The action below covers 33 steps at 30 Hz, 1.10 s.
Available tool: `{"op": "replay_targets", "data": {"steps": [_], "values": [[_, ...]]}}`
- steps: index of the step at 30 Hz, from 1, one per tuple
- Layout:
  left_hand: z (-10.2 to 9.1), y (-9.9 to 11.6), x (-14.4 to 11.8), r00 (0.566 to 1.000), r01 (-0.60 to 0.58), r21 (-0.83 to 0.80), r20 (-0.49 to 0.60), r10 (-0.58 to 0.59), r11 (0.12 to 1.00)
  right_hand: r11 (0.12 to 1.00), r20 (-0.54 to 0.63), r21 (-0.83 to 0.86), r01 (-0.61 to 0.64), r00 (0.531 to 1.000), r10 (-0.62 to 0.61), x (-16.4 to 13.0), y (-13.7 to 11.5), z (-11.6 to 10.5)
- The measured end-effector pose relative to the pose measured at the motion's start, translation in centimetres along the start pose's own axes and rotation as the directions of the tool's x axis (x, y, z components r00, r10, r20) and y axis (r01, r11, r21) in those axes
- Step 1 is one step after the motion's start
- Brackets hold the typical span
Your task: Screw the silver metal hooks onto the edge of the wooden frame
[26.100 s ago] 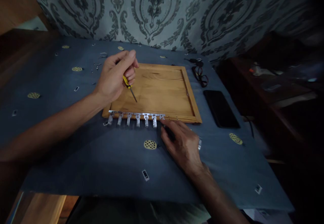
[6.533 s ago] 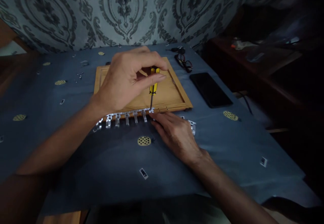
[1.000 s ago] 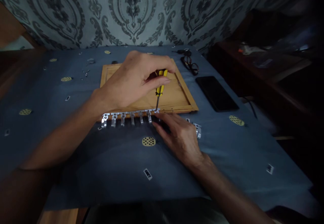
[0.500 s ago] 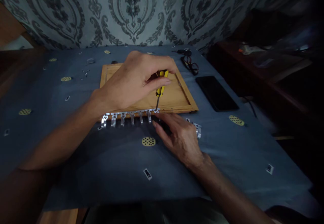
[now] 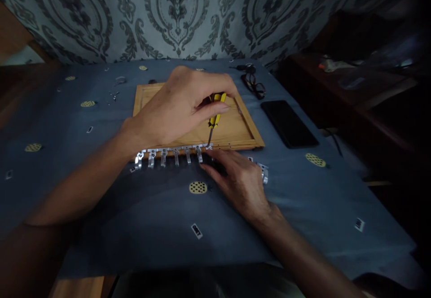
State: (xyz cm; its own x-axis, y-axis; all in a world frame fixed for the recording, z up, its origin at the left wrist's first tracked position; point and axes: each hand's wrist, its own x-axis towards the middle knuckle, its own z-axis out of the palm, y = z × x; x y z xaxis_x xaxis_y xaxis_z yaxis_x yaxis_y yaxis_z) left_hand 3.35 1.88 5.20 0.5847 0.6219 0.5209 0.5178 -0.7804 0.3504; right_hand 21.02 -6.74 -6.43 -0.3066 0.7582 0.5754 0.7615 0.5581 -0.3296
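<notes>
My left hand [image 5: 178, 105] grips the yellow and black handle of a screwdriver [image 5: 217, 115] from above. Its shaft points down, and the tip meets a silver metal hook [image 5: 209, 146] at the near edge of a framed wooden board [image 5: 251, 127]. My right hand [image 5: 244, 181] is closed at that same hook, index finger against it and thumb below; the fingers cover most of it. To the left, several matching metal hooks [image 5: 175, 154] sit in a row along the board's edge. Small holes show in the edge to the right.
Right of the board lie a black phone [image 5: 289, 124] and eyeglasses [image 5: 255, 87], with dark keys [image 5: 247, 68] behind. More metal hooks [image 5: 263, 172] rest beside my right hand. Small screws [image 5: 115, 96] lie at the left on the blue patterned cloth [image 5: 141, 235]. A patterned curtain hangs behind.
My right thumb has shifted slightly left, closer to the neighbouring hook. The screwdriver stays in my left hand with its tip at the same hook.
</notes>
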Motion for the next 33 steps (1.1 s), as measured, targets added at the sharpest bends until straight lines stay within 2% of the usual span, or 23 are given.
{"op": "replay_targets", "data": {"steps": [7, 12, 19, 22, 25, 30, 33], "values": [[0.0, 0.1, 0.0, 1.0, -0.003, -0.007, 0.007, 0.003, 1.0, 1.0, 0.0, 0.002, -0.001, 1.0, 0.001, 0.0, 0.0, 0.0], [-0.3, 0.2, 0.0, 0.998, 0.048, -0.03, 0.036, -0.047, 0.998, 1.0, -0.003, -0.002, 0.009, 1.0, -0.009, 0.0, 0.0, 0.1], [-0.6, 0.6, 0.2, 0.988, 0.111, -0.165, 0.125, -0.091, 0.98, 1.0, 0.009, -0.007, 0.005, 1.0, -0.005, 0.0, 0.0, -0.1], [0.1, 1.4, 0.2, 0.981, 0.183, -0.352, 0.123, -0.148, 0.918, 1.0, 0.014, -0.001, 0.001, 1.0, -0.001, 0.1, 0.0, 0.0], [1.2, 2.7, 0.3, 0.973, 0.229, -0.56, 0.146, -0.177, 0.796, 1.0, 0.013, 0.009, -0.014, 1.0, 0.014, 0.1, 0.0, 0.0], [3.0, 4.2, 0.7, 0.961, 0.274, -0.663, 0.208, -0.18, 0.697, 1.0, 0.055, 0.006, -0.024, 0.998, 0.024, 0.1, 0.1, -0.1], [4.0, 4.1, 1.1, 0.969, 0.239, -0.722, 0.138, -0.203, 0.649, 0.999, 0.047, -0.007, -0.031, 0.998, 0.032, 0.1, 0.1, -0.1]]}}
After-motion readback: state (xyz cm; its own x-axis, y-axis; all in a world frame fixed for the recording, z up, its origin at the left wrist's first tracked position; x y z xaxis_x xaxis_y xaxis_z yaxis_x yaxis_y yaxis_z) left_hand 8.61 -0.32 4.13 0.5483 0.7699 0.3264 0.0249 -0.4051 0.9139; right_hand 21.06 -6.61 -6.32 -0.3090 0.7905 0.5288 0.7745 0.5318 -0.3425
